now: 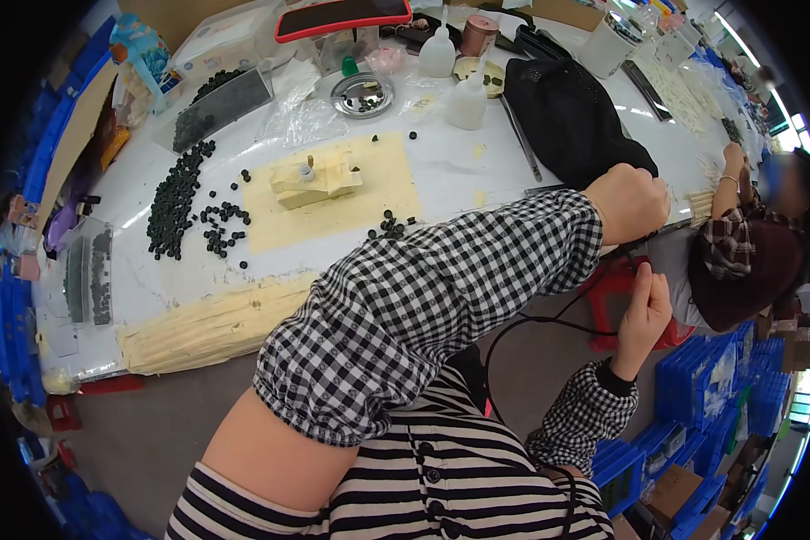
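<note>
Here's the left hand [627, 205], fingers curled into a fist at the near end of the black mesh bag [562, 117], right on the worktop [153, 297]; the right hand [644, 315] is curled too, any grip impossible to tell! Over left, black pieces [173, 207] lie loose near the cream-wrapped block [315, 187]: plenty seemingly left, nothing clearly finished.

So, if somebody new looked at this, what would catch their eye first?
Probably the left arm's black-and-white checked sleeve, slanting across the middle to the curled left hand by the black mesh item. Next, perhaps, the scatter of small dark pieces on the left part of the white table. The red-edged phone also stands out at the top, left of centre.
</note>
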The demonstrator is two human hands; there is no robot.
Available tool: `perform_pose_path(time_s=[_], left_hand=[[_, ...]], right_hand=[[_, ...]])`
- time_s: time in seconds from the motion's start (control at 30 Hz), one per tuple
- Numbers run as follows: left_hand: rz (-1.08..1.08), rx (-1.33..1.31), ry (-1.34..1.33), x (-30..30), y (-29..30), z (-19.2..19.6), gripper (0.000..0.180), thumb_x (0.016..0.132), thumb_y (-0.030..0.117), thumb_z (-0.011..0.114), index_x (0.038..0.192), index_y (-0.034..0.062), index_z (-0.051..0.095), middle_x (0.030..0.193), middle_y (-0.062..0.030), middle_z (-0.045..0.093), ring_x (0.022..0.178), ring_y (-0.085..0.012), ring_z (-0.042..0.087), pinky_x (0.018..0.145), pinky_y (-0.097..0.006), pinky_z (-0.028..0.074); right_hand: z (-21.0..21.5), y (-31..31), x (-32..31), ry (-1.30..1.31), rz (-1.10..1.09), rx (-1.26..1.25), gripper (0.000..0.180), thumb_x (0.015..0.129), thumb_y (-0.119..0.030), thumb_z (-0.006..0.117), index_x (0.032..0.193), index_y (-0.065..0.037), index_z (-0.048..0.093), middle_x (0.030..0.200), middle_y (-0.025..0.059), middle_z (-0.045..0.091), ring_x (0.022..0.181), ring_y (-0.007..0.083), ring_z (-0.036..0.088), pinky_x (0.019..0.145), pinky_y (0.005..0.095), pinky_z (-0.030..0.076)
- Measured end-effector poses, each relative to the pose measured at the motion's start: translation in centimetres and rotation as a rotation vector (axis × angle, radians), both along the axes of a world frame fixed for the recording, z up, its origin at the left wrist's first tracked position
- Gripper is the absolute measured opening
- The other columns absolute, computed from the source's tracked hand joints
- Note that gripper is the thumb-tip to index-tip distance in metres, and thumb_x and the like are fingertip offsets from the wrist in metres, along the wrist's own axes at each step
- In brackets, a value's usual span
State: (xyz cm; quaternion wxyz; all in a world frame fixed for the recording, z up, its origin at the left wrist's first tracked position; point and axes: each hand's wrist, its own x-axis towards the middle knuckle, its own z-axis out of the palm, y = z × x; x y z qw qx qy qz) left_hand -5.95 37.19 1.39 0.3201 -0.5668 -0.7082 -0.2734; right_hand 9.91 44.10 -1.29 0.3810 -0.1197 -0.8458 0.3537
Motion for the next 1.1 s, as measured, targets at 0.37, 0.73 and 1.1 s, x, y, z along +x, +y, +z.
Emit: perform_pose_path(time_s=[0.37, 0.73, 1.1], left_hand=[[-0.071, -0.046, -0.421, 0.9, -5.8, 2.0, 0.010, 0.073, 0.012, 0.066, 0.077, 0.0031, 0.066, 0.075, -0.0111, 0.063, 0.075, -0.0251, 0.066, 0.063, -0.034, 0.052], [-0.319, -0.160, -0.970, 2.7, -17.5, 9.5, 0.011, 0.076, 0.008, 0.066, 0.080, -0.0019, 0.070, 0.064, -0.0165, 0.064, 0.058, -0.0281, 0.064, 0.057, -0.034, 0.050], [-0.222, -0.115, -1.343, 7.7, -28.7, 10.1, 0.016, 0.069, 0.006, 0.081, 0.084, 0.0058, 0.075, 0.051, 0.0032, 0.046, 0.046, -0.0061, 0.039, 0.045, -0.024, 0.025]], right_hand=[[-1.4, -0.3, -3.8, -0.023, 0.095, -0.023, 0.014, 0.088, -0.003, 0.061, 0.101, 0.002, 0.060, 0.080, 0.0037, 0.059, 0.071, 0.0103, 0.055, 0.067, 0.0245, 0.045], [-13.2, 4.0, 15.9, -1.715, 0.362, 0.428, 0.037, 0.080, -0.039, 0.064, 0.077, -0.003, 0.070, 0.083, 0.0153, 0.068, 0.075, 0.0332, 0.065, 0.069, 0.0430, 0.053], [-0.2, -9.6, 11.3, -0.270, 1.214, -0.874, 0.075, 0.090, -0.068, 0.030, 0.073, 0.000, 0.057, 0.061, 0.0098, 0.053, 0.053, 0.0190, 0.051, 0.049, 0.0320, 0.040]])
